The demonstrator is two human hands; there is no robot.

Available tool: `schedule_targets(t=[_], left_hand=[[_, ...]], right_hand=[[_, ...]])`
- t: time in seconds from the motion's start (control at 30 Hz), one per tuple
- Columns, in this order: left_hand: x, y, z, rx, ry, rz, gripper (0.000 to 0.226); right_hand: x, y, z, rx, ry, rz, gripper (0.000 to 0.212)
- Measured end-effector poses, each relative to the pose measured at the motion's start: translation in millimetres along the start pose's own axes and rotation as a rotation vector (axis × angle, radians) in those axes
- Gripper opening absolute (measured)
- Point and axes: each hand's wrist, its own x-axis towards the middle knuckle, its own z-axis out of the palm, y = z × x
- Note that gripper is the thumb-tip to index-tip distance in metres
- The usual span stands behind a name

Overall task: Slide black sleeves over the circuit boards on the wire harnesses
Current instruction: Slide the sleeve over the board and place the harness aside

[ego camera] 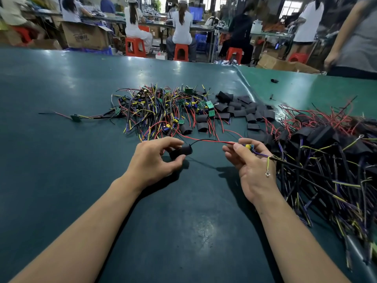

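Hands: left pinching blk sleeve, right gripping circuit board w/ wires.

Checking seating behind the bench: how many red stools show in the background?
5, possibly more hidden. One stool far left, one and one under the two seated workers in white, one under the worker in black, one at right.

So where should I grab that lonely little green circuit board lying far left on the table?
Pinch the small green circuit board by its two long edges, coming from above. It lies flat on the dark green table mat, wires trailing from both ends, so the sides are free.
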Motion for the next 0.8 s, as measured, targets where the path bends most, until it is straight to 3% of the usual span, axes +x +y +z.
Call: schedule_targets(t=[0.53, 0.8], left_hand=[[0.2, -3.2, 1.1, -0.017, 0.052, -0.045, 0.031], [0.3, -1.0, 0.3, -0.042, 0.089, -0.013, 0.034]], right_hand=[[1.8, -5.6, -1.1, 0.078, 0.022, -0.052, 0.018], [-0.1, -3.7, 1.9, -0.022, 0.011, -0.081, 0.015]])
